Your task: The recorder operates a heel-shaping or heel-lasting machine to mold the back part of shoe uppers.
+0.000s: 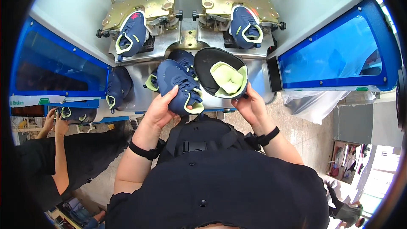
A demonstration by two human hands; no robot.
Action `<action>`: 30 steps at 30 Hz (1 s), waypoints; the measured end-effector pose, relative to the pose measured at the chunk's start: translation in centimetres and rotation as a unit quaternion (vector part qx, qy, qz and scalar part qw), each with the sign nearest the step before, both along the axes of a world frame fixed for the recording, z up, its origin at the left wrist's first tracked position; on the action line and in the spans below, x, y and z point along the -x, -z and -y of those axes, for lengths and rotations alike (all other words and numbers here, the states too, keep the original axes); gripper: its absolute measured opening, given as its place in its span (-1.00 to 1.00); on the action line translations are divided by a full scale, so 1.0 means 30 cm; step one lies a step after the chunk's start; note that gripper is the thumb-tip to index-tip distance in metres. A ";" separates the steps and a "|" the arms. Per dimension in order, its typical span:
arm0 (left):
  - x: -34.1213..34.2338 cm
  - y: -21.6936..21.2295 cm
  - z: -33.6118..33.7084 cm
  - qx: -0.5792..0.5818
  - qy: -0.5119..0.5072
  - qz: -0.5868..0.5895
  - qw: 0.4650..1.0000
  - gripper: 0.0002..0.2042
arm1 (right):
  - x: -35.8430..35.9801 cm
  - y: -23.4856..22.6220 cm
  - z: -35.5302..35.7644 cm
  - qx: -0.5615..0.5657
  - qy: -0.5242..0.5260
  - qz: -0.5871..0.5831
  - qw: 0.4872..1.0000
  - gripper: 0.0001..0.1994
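My left hand (163, 106) grips a navy shoe (176, 76) with lime lining and laces by its heel end, the thumb on its side and a fingertip inside the opening. In my right hand (253, 106) is a shoe upper (206, 70), mostly black on the side facing me, with lime fabric showing in a wide opening; the fingers close on its lower right edge. The two pieces are side by side above the metal ledge. Behind them another navy shoe (183, 57) is partly hidden.
Ahead, a left navy shoe (132, 34) and a right navy shoe (246, 27) sit at gold-plated machine fixtures. One more shoe (118, 85) lies on the ledge (140, 78) at left. Blue-framed panels (339, 55) flank the machine. At left, a co-worker's hands (55, 121) hold a shoe.
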State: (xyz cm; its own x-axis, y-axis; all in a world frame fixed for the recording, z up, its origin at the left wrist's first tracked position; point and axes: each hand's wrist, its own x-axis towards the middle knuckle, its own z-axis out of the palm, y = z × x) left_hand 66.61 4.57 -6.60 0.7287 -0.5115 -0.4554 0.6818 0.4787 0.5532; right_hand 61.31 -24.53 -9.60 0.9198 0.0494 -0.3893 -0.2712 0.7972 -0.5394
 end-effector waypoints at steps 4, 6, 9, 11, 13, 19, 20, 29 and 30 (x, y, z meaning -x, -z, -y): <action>-0.004 0.023 0.029 -0.044 0.013 0.007 0.999 -0.58 | 0.002 0.036 -0.006 -0.059 0.017 -0.054 0.997 -0.67; -0.009 0.030 0.063 -0.096 0.053 0.101 0.989 -0.53 | 0.011 0.029 -0.019 -0.054 -0.002 -0.052 0.997 -0.61; -0.023 0.046 0.131 -0.187 0.079 0.213 0.956 -0.50 | 0.024 0.001 -0.046 0.072 -0.118 0.050 0.989 -0.39; -0.031 0.051 0.155 -0.211 0.074 0.231 0.947 -0.53 | 0.028 -0.019 -0.056 0.186 -0.129 0.076 0.971 -0.32; -0.032 0.055 0.177 -0.225 0.054 0.267 0.935 -0.62 | 0.026 -0.034 -0.058 0.381 -0.132 0.127 0.906 -0.11; 0.001 0.064 0.234 -0.281 0.000 0.261 0.924 -0.69 | 0.040 -0.049 -0.032 0.403 -0.151 0.149 0.890 -0.01; 0.003 0.066 0.239 -0.281 -0.005 0.248 0.927 -0.69 | 0.042 -0.046 -0.032 0.390 -0.153 0.155 0.895 -0.01; -0.012 0.117 0.241 -0.297 -0.001 0.217 0.930 -0.71 | 0.039 -0.005 -0.038 0.494 -0.131 0.201 0.836 -0.03; -0.014 0.125 0.242 -0.299 -0.006 0.217 0.929 -0.71 | 0.039 -0.001 -0.039 0.493 -0.132 0.202 0.836 -0.03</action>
